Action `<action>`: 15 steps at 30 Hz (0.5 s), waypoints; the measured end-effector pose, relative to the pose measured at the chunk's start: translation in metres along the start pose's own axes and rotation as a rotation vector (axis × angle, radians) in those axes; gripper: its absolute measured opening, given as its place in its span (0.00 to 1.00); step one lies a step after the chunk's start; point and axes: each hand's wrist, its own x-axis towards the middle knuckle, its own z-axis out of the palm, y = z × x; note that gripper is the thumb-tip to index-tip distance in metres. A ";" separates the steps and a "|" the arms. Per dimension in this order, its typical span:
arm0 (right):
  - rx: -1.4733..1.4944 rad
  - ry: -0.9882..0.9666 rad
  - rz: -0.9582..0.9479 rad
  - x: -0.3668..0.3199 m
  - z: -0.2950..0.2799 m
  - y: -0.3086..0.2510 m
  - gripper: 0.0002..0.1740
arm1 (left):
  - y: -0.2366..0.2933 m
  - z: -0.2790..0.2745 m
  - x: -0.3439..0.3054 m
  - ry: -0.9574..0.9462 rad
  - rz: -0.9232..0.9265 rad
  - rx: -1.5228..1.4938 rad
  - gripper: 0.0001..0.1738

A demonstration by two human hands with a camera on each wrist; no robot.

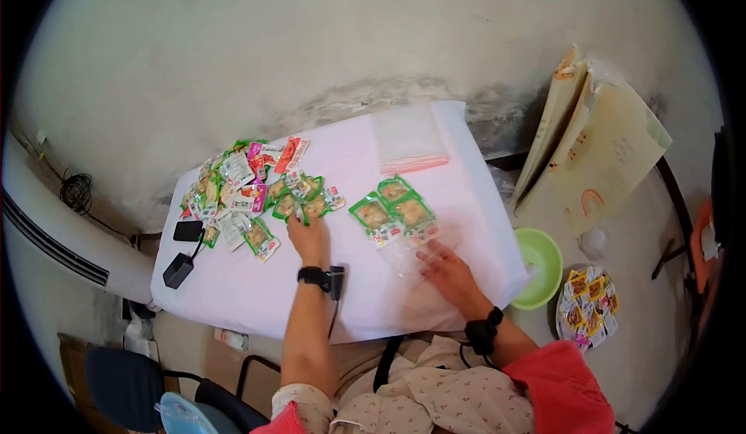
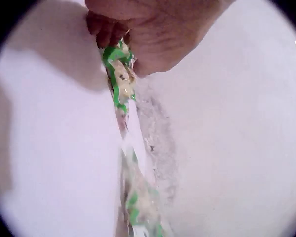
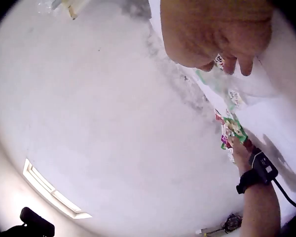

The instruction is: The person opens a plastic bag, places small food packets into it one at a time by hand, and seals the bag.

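Note:
My left hand (image 1: 308,238) grips a green-edged snack packet (image 2: 122,81) at the right side of a pile of snack packets (image 1: 241,181). Pale food shows through the packet's clear middle. My right hand (image 1: 451,272) holds the near edge of a clear plastic bag (image 1: 400,261), its fingers bent at the film. Three green-edged packets (image 1: 395,210) lie together at the bag's far part, flat on the table; the film overlaps their lower ends. In the right wrist view the fingertips (image 3: 245,66) point down over the film.
A stack of clear bags with a red edge (image 1: 412,142) lies at the back of the white-covered table (image 1: 350,278). A black device with a cable (image 1: 180,269) sits at the left. Beside the table's right end are a green basin (image 1: 540,267) and a bowl of yellow packets (image 1: 588,306).

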 end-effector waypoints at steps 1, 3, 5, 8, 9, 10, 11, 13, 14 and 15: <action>0.002 0.011 -0.010 0.002 0.000 -0.001 0.26 | -0.001 -0.001 0.008 -0.079 -0.125 -0.013 0.26; 0.027 0.023 -0.006 0.013 0.004 -0.002 0.26 | -0.007 -0.001 0.022 -0.169 -0.237 -0.030 0.25; 0.064 0.029 -0.044 0.027 0.000 0.002 0.26 | -0.022 0.001 0.030 -0.293 -0.112 0.082 0.21; 0.088 0.019 -0.082 0.029 -0.001 0.001 0.25 | -0.027 -0.002 0.027 -0.252 -0.113 0.024 0.17; 0.080 0.010 -0.091 0.028 -0.001 0.000 0.25 | -0.032 -0.002 0.026 -0.246 -0.131 -0.005 0.16; 0.081 0.013 -0.091 0.024 -0.001 0.000 0.25 | -0.037 0.001 0.023 -0.199 -0.145 -0.048 0.15; 0.031 0.064 -0.058 0.018 -0.002 0.000 0.23 | -0.043 0.001 0.018 -0.204 -0.147 -0.046 0.15; -0.020 0.118 -0.021 0.001 0.001 -0.004 0.21 | -0.042 -0.006 0.007 -0.112 -0.244 -0.424 0.12; -0.148 0.134 -0.041 -0.012 0.004 -0.009 0.18 | -0.039 -0.011 -0.001 -0.116 -0.280 -0.500 0.10; -0.276 0.149 -0.063 -0.020 0.006 -0.013 0.16 | -0.028 -0.020 -0.010 -0.120 -0.282 -0.499 0.10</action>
